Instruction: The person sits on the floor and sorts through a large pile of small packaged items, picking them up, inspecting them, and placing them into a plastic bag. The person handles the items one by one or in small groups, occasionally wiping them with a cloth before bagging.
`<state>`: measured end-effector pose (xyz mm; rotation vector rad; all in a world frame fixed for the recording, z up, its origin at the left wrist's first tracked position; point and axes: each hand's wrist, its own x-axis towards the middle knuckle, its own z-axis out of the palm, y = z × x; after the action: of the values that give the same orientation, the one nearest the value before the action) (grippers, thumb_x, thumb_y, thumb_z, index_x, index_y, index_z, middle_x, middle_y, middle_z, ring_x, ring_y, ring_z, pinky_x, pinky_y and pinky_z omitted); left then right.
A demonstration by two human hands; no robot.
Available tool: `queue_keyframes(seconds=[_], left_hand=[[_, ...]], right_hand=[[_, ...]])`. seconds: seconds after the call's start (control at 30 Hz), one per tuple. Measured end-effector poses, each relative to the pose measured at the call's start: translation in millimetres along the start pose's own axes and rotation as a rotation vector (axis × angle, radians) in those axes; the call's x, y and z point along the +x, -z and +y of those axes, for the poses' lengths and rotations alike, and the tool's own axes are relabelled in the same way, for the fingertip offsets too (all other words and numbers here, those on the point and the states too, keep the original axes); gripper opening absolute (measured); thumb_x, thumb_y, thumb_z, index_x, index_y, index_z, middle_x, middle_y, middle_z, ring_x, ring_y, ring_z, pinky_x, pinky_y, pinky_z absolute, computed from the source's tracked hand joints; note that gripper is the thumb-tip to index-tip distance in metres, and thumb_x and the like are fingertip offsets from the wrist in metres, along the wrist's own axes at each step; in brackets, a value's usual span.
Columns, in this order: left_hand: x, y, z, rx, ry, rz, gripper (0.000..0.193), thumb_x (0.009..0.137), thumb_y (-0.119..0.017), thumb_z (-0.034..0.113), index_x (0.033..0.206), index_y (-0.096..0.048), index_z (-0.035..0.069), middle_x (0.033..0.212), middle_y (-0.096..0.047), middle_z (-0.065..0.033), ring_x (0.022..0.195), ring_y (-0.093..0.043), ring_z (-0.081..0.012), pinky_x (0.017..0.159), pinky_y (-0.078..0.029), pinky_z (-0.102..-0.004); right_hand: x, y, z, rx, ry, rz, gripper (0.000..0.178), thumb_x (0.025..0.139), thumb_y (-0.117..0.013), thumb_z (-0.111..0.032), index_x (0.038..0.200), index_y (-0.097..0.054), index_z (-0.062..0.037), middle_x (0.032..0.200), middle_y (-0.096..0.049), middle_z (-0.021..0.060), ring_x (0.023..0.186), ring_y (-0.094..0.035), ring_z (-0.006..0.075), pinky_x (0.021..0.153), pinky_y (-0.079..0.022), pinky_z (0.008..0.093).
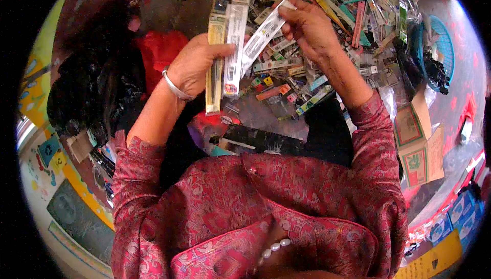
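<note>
My left hand (197, 63), a metal bangle at its wrist, is closed on a few long, narrow packets. One is a yellowish packet (214, 87) and beside it is a white packet (234, 69) with dark print, the thumb pressed across them. Tilted to the right of these is another narrow white packet (263, 37). Its upper end is pinched between the thumb and fingers of my right hand (309, 28). The lower end of that packet lies against the white one in my left hand. What the packets contain cannot be made out.
A wide heap of narrow, colourful packets (307, 69) spreads over the floor ahead and to the right. Black plastic bags (97, 84) and a red cloth-like thing (159, 48) lie left. At right are a blue basket (445, 48) and an opened cardboard box (414, 161).
</note>
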<state>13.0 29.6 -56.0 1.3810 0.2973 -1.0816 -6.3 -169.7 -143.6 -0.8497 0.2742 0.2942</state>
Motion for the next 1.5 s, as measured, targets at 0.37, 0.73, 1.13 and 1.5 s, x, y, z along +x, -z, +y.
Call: queue_keyframes(seconds=[0.37, 0.73, 1.13, 1.5], left_hand=[[1.3, 5.8, 6.7, -0.073, -0.085, 0.089, 0.032, 0.08, -0.046, 0.006, 0.11, -0.042, -0.005, 0.1, -0.055, -0.0169, 0.085, -0.058, -0.0212, 0.074, -0.049, -0.0302], [6.0, -10.1, -0.9, -0.257, -0.066, -0.007, 0.029, 0.082, -0.043, 0.009, 0.105, -0.047, -0.007, 0.1, -0.056, -0.015, 0.091, -0.057, -0.0213, 0.08, -0.046, -0.0325], [0.4, -5.7, -3.5, -0.085, -0.171, 0.083, 0.036, 0.077, -0.057, 0.012, 0.108, -0.046, -0.002, 0.095, -0.059, -0.0107, 0.08, -0.058, -0.0169, 0.072, -0.048, -0.0279], [-4.7, -21.6, -7.9, 0.002, -0.111, -0.112, 0.037, 0.073, -0.061, 0.008, 0.106, -0.048, -0.004, 0.093, -0.059, -0.0139, 0.078, -0.059, -0.018, 0.071, -0.049, -0.0265]], right_hand=[[-11.0, 14.5, -31.6, -0.208, 0.495, 0.408, 0.013, 0.077, -0.056, -0.01, 0.084, -0.056, 0.0008, 0.065, -0.054, 0.003, 0.049, -0.049, 0.0089, 0.044, -0.039, 0.0203], [-47.3, -51.7, 13.9, -1.28, 1.35, -0.442, 0.052, 0.046, -0.061, -0.018, 0.093, -0.055, 0.0047, 0.09, -0.053, 0.0166, 0.074, -0.057, 0.0258, 0.061, -0.049, 0.0314], [-50.0, -40.2, -4.0, -1.248, 0.932, -0.51, 0.032, 0.061, -0.056, -0.005, 0.093, -0.053, -0.0027, 0.093, -0.053, 0.01, 0.077, -0.057, 0.0246, 0.059, -0.048, 0.0331], [-31.2, -27.8, -19.1, -0.528, 0.415, -0.018, 0.026, 0.072, -0.063, -0.015, 0.09, -0.056, 0.0027, 0.067, -0.058, 0.0038, 0.056, -0.053, 0.0069, 0.052, -0.044, 0.0202]])
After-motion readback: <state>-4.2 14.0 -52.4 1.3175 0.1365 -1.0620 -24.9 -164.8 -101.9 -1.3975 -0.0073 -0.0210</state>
